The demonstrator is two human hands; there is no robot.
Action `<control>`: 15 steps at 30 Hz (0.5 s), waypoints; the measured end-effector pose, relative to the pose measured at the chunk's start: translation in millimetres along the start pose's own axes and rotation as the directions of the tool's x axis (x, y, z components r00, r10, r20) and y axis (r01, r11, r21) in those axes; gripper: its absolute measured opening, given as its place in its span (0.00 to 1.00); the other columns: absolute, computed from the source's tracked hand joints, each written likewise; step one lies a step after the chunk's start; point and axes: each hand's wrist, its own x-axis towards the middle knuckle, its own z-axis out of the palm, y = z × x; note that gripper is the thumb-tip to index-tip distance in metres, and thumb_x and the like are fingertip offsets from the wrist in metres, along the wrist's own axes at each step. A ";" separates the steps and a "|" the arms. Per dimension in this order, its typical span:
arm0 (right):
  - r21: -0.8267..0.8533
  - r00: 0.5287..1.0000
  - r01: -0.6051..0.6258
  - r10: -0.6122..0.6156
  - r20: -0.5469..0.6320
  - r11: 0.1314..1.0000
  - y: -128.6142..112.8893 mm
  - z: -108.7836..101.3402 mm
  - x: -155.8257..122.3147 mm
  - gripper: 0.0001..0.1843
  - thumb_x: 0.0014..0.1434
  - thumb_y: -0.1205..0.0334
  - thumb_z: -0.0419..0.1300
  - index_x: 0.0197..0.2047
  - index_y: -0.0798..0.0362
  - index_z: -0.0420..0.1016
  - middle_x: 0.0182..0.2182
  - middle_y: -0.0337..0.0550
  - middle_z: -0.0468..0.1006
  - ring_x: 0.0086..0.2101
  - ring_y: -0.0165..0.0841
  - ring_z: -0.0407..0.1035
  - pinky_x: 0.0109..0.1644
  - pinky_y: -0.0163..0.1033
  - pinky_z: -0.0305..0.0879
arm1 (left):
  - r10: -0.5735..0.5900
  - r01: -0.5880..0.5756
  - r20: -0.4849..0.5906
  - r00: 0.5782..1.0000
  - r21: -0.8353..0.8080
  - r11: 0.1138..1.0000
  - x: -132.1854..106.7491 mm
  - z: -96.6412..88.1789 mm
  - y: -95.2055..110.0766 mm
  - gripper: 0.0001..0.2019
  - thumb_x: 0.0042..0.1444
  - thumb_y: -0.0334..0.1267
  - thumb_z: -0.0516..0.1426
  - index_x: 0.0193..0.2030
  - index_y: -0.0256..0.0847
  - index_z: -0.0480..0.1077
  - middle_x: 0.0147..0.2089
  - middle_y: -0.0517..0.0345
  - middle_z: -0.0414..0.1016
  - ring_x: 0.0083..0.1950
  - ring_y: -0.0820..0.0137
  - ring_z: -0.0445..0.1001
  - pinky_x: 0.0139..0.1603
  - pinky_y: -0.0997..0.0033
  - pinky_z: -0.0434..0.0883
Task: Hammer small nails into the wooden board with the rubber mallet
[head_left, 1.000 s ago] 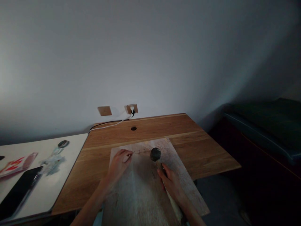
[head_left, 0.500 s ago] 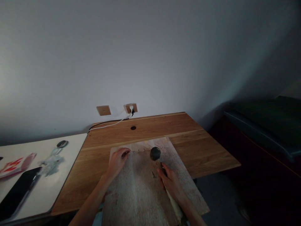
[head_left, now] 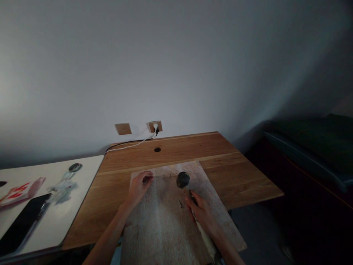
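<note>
A worn, pale board (head_left: pixel 165 228) lies on the wooden desk (head_left: pixel 226 173). A row of small nails (head_left: pixel 164 176) stands near its far edge. My right hand (head_left: pixel 202 215) is closed round the handle of a hammer, whose dark round head (head_left: pixel 182 179) rests at the right end of the row. My left hand (head_left: pixel 139 188) lies on the board at the row's left end, fingertips pinched together; what they hold is too small to make out. One loose nail (head_left: pixel 180 203) lies just left of my right hand.
A white table (head_left: pixel 68 209) adjoins the desk on the left, holding a dark phone (head_left: pixel 22 224), a red-and-white packet (head_left: pixel 19 189) and a clear bag with a dark disc (head_left: pixel 64 182). A white cable (head_left: pixel 129 146) runs from a wall socket (head_left: pixel 154 126). Dark furniture (head_left: pixel 311 154) stands at right.
My left hand has drawn slightly left along the nail row, fingers curling in. A loose nail now shows beside my right hand. The hammer has barely moved.
</note>
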 end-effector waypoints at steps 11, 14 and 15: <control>0.079 0.979 0.084 -0.097 0.180 0.993 -51.7 31.7 22.1 0.23 0.61 0.36 0.56 0.34 0.49 0.63 0.22 0.30 0.65 0.16 0.25 0.59 0.17 0.32 0.56 | 0.072 -0.074 0.037 0.997 0.038 0.997 -0.3 -5.0 0.7 0.22 0.50 0.26 0.56 0.53 0.42 0.75 0.55 0.50 0.75 0.55 0.61 0.75 0.59 0.54 0.73; 0.097 0.959 0.109 -0.130 0.251 0.989 -61.1 53.8 35.5 0.20 0.63 0.39 0.55 0.35 0.49 0.63 0.22 0.29 0.66 0.16 0.25 0.59 0.17 0.31 0.55 | 0.029 -0.029 -0.007 1.000 0.009 1.000 -1.6 -3.7 -0.9 0.31 0.45 0.24 0.55 0.59 0.42 0.69 0.57 0.49 0.72 0.51 0.62 0.76 0.55 0.55 0.75; 0.087 0.953 0.118 -0.138 0.268 0.989 -62.1 60.4 39.4 0.20 0.63 0.40 0.55 0.35 0.49 0.63 0.21 0.30 0.66 0.16 0.24 0.59 0.17 0.31 0.54 | 0.026 -0.026 -0.019 0.999 0.002 1.000 -1.9 -2.8 -1.8 0.32 0.45 0.24 0.54 0.59 0.42 0.68 0.56 0.49 0.72 0.51 0.62 0.76 0.55 0.55 0.75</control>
